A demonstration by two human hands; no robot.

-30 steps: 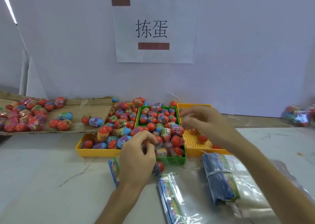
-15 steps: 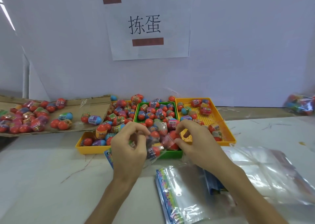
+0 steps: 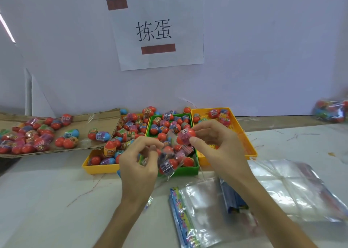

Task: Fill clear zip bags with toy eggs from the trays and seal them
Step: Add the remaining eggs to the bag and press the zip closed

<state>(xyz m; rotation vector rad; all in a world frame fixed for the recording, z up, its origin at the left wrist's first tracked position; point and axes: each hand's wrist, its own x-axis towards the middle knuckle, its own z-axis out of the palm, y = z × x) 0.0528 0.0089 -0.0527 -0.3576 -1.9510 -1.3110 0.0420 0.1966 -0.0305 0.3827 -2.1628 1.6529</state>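
My left hand (image 3: 138,164) pinches the mouth of a clear zip bag (image 3: 170,160) that holds a few toy eggs, hanging in front of the green tray (image 3: 180,170). My right hand (image 3: 216,144) pinches a red toy egg (image 3: 185,136) between thumb and fingers, right at the bag's opening. The green tray and the left yellow tray (image 3: 99,167) are full of red, blue and purple eggs. The right yellow tray (image 3: 246,144) holds only a few eggs at its far end.
A flattened cardboard sheet (image 3: 105,119) at left carries several loose eggs. Stacks of empty clear bags (image 3: 203,210) and a wider plastic pile (image 3: 290,187) lie at front right. A filled bag (image 3: 329,111) sits far right by the wall. A paper sign (image 3: 158,29) hangs on the wall.
My right hand came back from the right yellow tray with a red egg and brought it to the bag's mouth. The bag has been lifted slightly by my left hand.
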